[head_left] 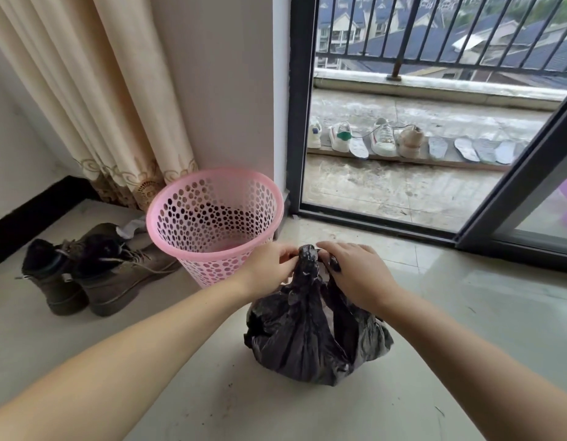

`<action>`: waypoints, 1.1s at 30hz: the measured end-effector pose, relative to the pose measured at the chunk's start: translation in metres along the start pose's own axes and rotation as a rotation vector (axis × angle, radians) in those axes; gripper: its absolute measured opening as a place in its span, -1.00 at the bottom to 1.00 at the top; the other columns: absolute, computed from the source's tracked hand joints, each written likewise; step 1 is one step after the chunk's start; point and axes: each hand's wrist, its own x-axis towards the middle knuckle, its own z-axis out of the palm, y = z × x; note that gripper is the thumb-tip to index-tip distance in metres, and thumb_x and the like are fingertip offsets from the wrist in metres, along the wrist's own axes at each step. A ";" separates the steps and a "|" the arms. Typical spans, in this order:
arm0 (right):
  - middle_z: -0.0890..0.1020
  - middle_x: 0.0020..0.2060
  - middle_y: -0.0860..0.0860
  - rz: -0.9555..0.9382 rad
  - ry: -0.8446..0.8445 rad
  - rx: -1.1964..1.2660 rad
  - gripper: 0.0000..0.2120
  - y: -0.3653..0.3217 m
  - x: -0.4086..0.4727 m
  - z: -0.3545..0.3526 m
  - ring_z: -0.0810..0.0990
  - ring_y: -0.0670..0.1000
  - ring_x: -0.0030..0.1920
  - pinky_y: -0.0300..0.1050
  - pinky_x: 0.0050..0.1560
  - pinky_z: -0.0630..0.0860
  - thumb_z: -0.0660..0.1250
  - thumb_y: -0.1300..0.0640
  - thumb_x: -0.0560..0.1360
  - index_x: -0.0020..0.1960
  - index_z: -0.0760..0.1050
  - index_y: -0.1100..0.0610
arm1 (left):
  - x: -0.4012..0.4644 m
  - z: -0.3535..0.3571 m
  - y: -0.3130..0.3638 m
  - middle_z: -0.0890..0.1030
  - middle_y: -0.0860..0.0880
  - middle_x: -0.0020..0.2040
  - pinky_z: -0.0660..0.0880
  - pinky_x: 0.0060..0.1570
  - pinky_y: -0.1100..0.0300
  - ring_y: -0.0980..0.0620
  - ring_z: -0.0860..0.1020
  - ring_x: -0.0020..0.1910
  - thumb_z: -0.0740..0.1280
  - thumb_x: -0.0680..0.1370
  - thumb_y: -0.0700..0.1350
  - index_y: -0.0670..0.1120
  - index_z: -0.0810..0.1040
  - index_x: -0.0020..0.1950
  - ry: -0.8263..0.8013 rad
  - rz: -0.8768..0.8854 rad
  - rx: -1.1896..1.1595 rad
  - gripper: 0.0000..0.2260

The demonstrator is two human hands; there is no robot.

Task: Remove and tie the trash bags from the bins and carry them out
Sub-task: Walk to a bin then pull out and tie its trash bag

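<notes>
The pink bin (213, 224) stands emptied beside the black trash bag (314, 338), which sits on the floor. The left hand (269, 268) and right hand (355, 272) each pinch its gathered neck. A slack knot could slip and spill rubbish when lifted. No writing is legible.

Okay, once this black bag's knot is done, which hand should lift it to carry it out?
Probably the right hand: it sits over the gathered neck of the black bag, gripping it from above. The left hand pinches from the side by the pink bin.
</notes>
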 end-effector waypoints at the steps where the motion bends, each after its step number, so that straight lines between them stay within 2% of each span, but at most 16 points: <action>1: 0.54 0.28 -0.02 0.049 -0.014 -0.064 -0.62 0.010 -0.001 0.003 0.45 0.04 0.32 -0.01 0.38 0.26 0.04 -0.03 0.62 0.40 0.32 0.00 | 0.001 -0.004 -0.007 0.53 -0.07 -0.35 0.38 -0.24 0.09 0.06 0.44 -0.36 0.25 0.59 -0.13 -0.16 0.51 -0.25 0.003 0.032 0.096 -0.77; 4: 0.51 0.30 -0.02 0.210 -0.076 -0.210 -0.64 0.051 -0.011 0.011 0.39 0.04 0.36 0.05 0.45 0.15 0.01 0.00 0.63 0.39 0.33 -0.01 | -0.002 -0.020 -0.037 0.41 0.00 -0.37 0.26 -0.28 0.15 0.05 0.36 -0.35 0.20 0.61 -0.06 -0.17 0.38 -0.32 -0.064 0.072 0.415 -0.67; 8: 0.64 0.06 -0.01 0.336 -0.279 -0.397 -0.68 0.092 -0.041 0.025 0.57 0.06 0.13 0.02 0.35 0.23 -0.06 0.02 0.64 0.08 0.46 0.00 | -0.022 -0.029 -0.085 0.40 0.04 -0.34 0.25 -0.24 0.13 0.01 0.40 -0.26 0.15 0.63 -0.02 -0.07 0.30 -0.32 -0.278 -0.009 0.672 -0.68; 11: 0.65 -0.04 -0.03 0.363 -0.367 -0.424 -0.76 0.114 -0.064 0.032 0.61 0.06 -0.01 -0.06 0.10 0.34 -0.05 0.08 0.63 -0.13 0.32 -0.05 | -0.035 -0.035 -0.110 0.43 0.05 -0.32 0.33 -0.19 0.12 0.01 0.44 -0.23 0.14 0.63 0.00 0.01 0.29 -0.34 -0.391 -0.115 0.695 -0.67; 14: 0.56 -0.22 -0.07 0.418 -0.471 -0.477 -0.70 0.129 -0.084 0.038 0.56 0.08 -0.10 -0.11 -0.12 0.31 -0.02 0.12 0.61 -0.29 0.25 -0.01 | -0.041 -0.036 -0.120 0.39 0.08 -0.36 0.30 -0.23 0.15 0.01 0.43 -0.24 0.13 0.63 0.01 0.02 0.26 -0.36 -0.464 -0.201 0.706 -0.65; 15: 0.48 -0.30 -0.09 0.455 -0.507 -0.484 -0.69 0.132 -0.088 0.039 0.52 0.08 -0.15 -0.12 -0.15 0.30 -0.02 0.13 0.60 -0.31 0.25 -0.01 | -0.042 -0.035 -0.121 0.39 0.08 -0.37 0.29 -0.25 0.16 0.02 0.42 -0.25 0.13 0.63 0.01 0.01 0.26 -0.36 -0.476 -0.218 0.712 -0.65; 17: 0.40 -0.37 -0.10 0.509 -0.566 -0.471 -0.73 0.139 -0.091 0.044 0.48 0.06 -0.23 -0.15 -0.24 0.30 -0.02 0.14 0.59 -0.19 0.37 -0.04 | -0.042 -0.032 -0.122 0.38 0.06 -0.37 0.26 -0.27 0.14 0.01 0.39 -0.27 0.13 0.63 0.01 -0.02 0.27 -0.35 -0.480 -0.239 0.712 -0.65; 19: 0.48 -0.39 -0.08 0.619 -0.580 -0.279 -0.73 0.144 -0.086 0.046 0.52 0.04 -0.33 -0.20 -0.33 0.35 0.00 0.11 0.61 -0.12 0.44 0.03 | -0.037 -0.035 -0.116 0.41 0.05 -0.35 0.28 -0.26 0.13 0.00 0.40 -0.25 0.12 0.64 0.01 -0.02 0.30 -0.32 -0.455 -0.236 0.722 -0.67; 21: 0.59 -0.43 -0.01 0.791 -0.512 0.223 -0.64 0.144 -0.080 0.042 0.58 0.02 -0.42 -0.20 -0.33 0.40 0.05 0.02 0.64 -0.24 0.44 0.13 | -0.032 -0.041 -0.108 0.48 0.01 -0.25 0.36 -0.16 0.10 -0.02 0.45 -0.19 0.12 0.64 0.00 -0.07 0.42 -0.23 -0.409 -0.203 0.738 -0.72; 23: 0.65 -0.35 0.06 0.888 -0.320 0.711 -0.69 0.140 -0.074 0.028 0.62 0.01 -0.35 -0.18 -0.30 0.49 0.16 0.01 0.61 -0.18 0.50 0.18 | -0.027 -0.045 -0.099 0.51 -0.05 -0.14 0.39 -0.07 0.09 -0.03 0.48 -0.10 0.15 0.63 -0.01 -0.15 0.53 -0.11 -0.345 -0.165 0.727 -0.72; 25: 0.65 -0.23 0.10 0.890 -0.086 1.052 -0.76 0.132 -0.063 0.013 0.64 0.00 -0.26 -0.18 -0.26 0.61 0.24 0.04 0.57 -0.11 0.52 0.20 | -0.024 -0.045 -0.083 0.51 -0.07 -0.08 0.42 -0.01 0.10 -0.02 0.48 -0.06 0.20 0.61 -0.01 -0.14 0.59 -0.03 -0.240 -0.125 0.619 -0.75; 26: 0.63 -0.21 0.11 0.872 -0.011 1.164 -0.78 0.128 -0.056 0.007 0.64 0.02 -0.22 -0.17 -0.24 0.62 0.26 0.05 0.56 -0.11 0.51 0.20 | -0.021 -0.042 -0.072 0.52 -0.07 -0.05 0.45 0.02 0.09 -0.01 0.49 -0.05 0.22 0.60 -0.02 -0.13 0.60 0.00 -0.182 -0.107 0.539 -0.77; 28: 0.62 -0.22 0.11 0.826 0.035 1.271 -0.77 0.115 -0.041 0.000 0.63 0.05 -0.17 -0.12 -0.15 0.58 0.29 0.03 0.54 -0.12 0.51 0.21 | -0.014 -0.034 -0.050 0.58 -0.08 -0.06 0.52 0.03 0.08 0.01 0.56 -0.06 0.24 0.60 -0.05 -0.14 0.59 0.01 -0.095 -0.121 0.317 -0.80; 30: 0.63 -0.26 0.10 0.763 0.001 1.348 -0.73 0.099 -0.025 -0.004 0.64 0.06 -0.18 -0.06 -0.07 0.57 0.30 0.01 0.53 -0.15 0.52 0.22 | -0.009 -0.023 -0.029 0.63 -0.12 -0.07 0.58 0.03 0.09 0.02 0.63 -0.08 0.24 0.60 -0.09 -0.16 0.54 0.00 -0.093 -0.178 0.060 -0.84; 33: 0.66 -0.32 0.08 0.622 -0.132 1.461 -0.69 0.069 -0.008 -0.010 0.67 0.05 -0.23 -0.05 -0.08 0.62 0.25 0.00 0.55 -0.21 0.52 0.22 | -0.004 -0.009 -0.011 0.64 -0.22 -0.02 0.59 0.08 0.06 -0.04 0.65 -0.01 0.24 0.60 -0.15 -0.22 0.49 0.02 -0.087 -0.177 -0.091 -0.86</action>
